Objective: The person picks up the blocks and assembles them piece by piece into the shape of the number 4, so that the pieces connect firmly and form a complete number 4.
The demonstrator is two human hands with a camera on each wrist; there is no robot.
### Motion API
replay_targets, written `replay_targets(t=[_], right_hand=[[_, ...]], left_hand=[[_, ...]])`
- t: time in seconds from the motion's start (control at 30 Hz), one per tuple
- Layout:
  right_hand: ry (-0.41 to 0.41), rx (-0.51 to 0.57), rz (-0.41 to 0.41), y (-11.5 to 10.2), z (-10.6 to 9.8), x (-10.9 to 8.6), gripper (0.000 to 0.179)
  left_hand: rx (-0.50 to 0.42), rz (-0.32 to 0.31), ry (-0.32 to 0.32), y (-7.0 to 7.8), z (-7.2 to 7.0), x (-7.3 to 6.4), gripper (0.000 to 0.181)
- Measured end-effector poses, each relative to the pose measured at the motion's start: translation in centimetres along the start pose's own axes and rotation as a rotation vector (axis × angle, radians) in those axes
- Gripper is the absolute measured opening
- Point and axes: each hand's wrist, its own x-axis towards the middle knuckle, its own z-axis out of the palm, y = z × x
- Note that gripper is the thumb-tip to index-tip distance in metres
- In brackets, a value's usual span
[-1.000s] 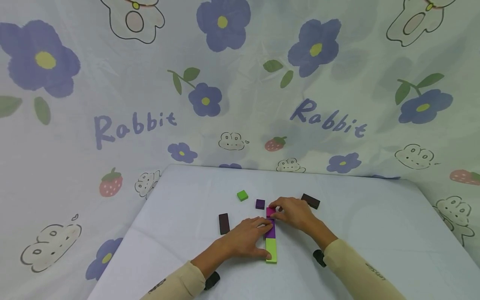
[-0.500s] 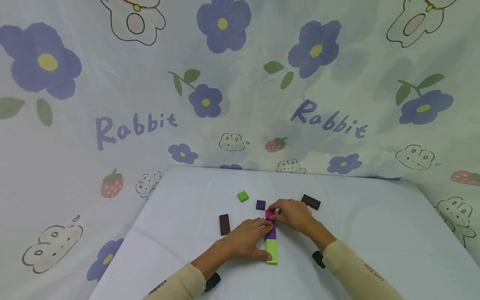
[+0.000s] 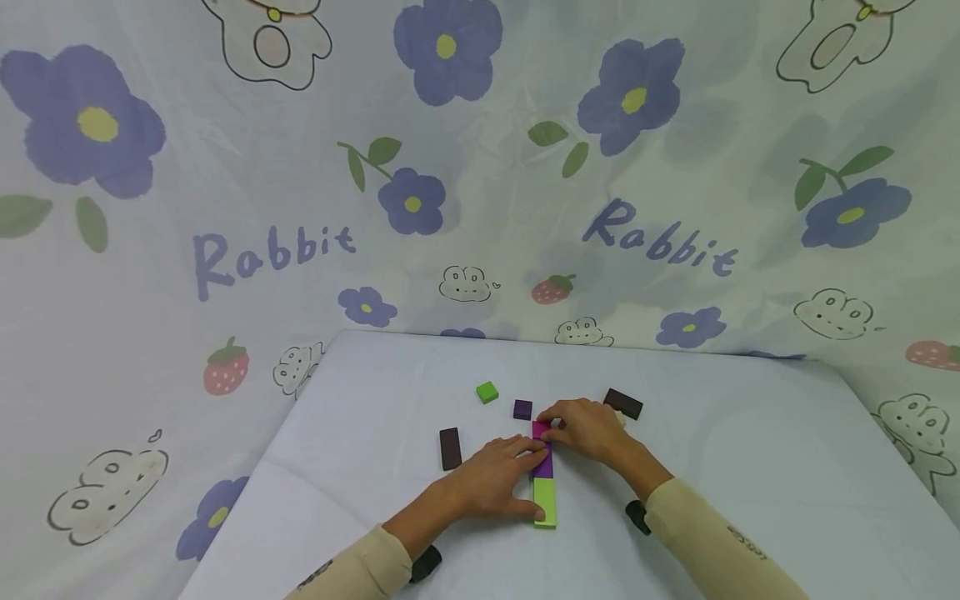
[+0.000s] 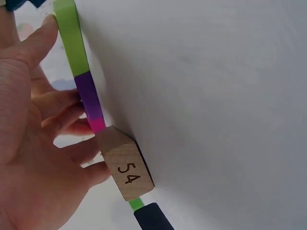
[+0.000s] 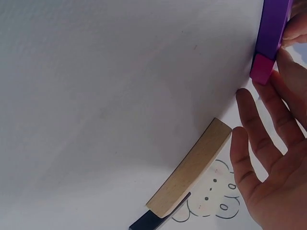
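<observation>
A row of blocks lies before me: a lime block [image 3: 544, 503] nearest, a purple block [image 3: 543, 468] behind it, a magenta block [image 3: 539, 428] at the far end. My left hand [image 3: 491, 477] spans the row's left side. Its thumb touches the lime block near its close end, and the fingertips rest on the purple block. My right hand [image 3: 588, 425] pinches the magenta block between thumb and index finger. The right wrist view shows that magenta block [image 5: 263, 68] joined end to end with the purple one [image 5: 273, 28], other fingers spread out.
Beyond the row sit a small dark purple block [image 3: 522, 409] and a green block [image 3: 487, 392]. Dark brown blocks lie left [image 3: 450, 449] and back right [image 3: 623, 403]. A wooden block marked 54 [image 4: 127, 165] shows in the left wrist view. White cloth covers the table [image 3: 360, 400].
The magenta block has shifted slightly nearer, against the purple block, with my right fingers following it. My left hand keeps its place on the row.
</observation>
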Motion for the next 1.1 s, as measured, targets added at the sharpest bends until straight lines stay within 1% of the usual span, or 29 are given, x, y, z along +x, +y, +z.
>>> replay_targets(t=[0.23, 0.7, 1.1], right_hand=[[-0.003, 0.0, 0.003, 0.12, 0.01, 0.07, 0.026], [-0.04, 0.0, 0.02, 0.01, -0.19, 0.35, 0.026], [-0.067, -0.008, 0.002, 0.06, -0.56, 0.26, 0.03]], left_hand=[[-0.003, 0.007, -0.006, -0.03, 0.06, -0.09, 0.084], [0.009, 0.021, 0.01, -0.31, 0.24, 0.05, 0.083], [0.004, 0.006, 0.009, -0.23, 0.1, -0.05, 0.083]])
